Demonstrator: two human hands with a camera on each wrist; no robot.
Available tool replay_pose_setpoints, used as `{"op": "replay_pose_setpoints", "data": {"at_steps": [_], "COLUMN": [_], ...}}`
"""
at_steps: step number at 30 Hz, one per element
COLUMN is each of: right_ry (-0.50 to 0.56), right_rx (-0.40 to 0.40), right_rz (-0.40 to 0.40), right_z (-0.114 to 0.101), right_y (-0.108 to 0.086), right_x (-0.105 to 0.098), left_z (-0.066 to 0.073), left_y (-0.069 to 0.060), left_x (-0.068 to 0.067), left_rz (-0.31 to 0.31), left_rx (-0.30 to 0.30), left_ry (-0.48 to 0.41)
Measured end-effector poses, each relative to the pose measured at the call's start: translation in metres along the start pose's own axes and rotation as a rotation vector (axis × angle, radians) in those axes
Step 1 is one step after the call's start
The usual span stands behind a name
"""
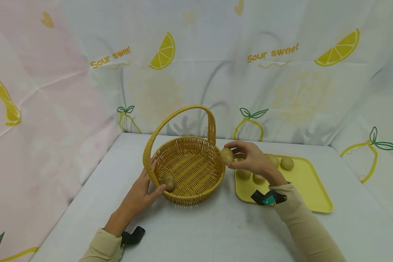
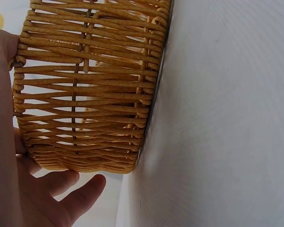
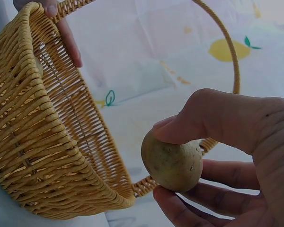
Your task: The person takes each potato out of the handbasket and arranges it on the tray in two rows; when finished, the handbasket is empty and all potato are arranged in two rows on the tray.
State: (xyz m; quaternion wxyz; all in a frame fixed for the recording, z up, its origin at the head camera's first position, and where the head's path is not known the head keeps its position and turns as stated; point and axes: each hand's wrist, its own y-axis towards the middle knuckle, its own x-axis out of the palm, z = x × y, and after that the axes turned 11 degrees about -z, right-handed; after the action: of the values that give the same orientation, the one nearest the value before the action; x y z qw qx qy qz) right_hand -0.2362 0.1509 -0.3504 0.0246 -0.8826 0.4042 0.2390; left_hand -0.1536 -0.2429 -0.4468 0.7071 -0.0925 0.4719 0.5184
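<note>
A wicker basket [image 1: 190, 198] with a tall arched handle stands on the table. My left hand [image 1: 138, 194] grips its left side, the thumb at the rim; in the left wrist view, the fingers [image 2: 85, 196] spread along the woven outer wall. One potato [image 1: 168, 182] lies inside, near that thumb. Over the basket's right rim, my right hand [image 1: 250, 158] pinches another potato [image 3: 173, 161] between thumb and fingers. The right wrist view shows this potato beside the open top of the basket.
A yellow tray [image 1: 314, 198] lies to the right, partly under my right forearm. Several potatoes rest on it, including one potato [image 1: 287, 163] towards the back; my hand covers some of the others. A lemon-printed cloth [image 1: 196, 80] hangs behind the table.
</note>
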Motion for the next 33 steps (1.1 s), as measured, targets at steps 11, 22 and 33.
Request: {"op": "replay_pose_setpoints", "data": {"at_steps": [11, 22, 33], "right_ry": [-0.071, -0.108, -0.105], "right_rx": [0.003, 0.005, 0.009], "right_rz": [0.040, 0.064, 0.097], "right_z": [0.005, 0.011, 0.012], "right_y": [-0.019, -0.033, -0.052], "right_x": [-0.009, -0.018, -0.026], "left_z": [0.003, 0.002, 0.002], "left_y": [0.001, 0.002, 0.001], "left_x": [-0.002, -0.002, -0.002], "left_rz": [-0.015, -0.020, -0.012], "left_rx": [-0.032, -0.047, -0.039], "left_ry": [-0.001, 0.002, 0.000]}}
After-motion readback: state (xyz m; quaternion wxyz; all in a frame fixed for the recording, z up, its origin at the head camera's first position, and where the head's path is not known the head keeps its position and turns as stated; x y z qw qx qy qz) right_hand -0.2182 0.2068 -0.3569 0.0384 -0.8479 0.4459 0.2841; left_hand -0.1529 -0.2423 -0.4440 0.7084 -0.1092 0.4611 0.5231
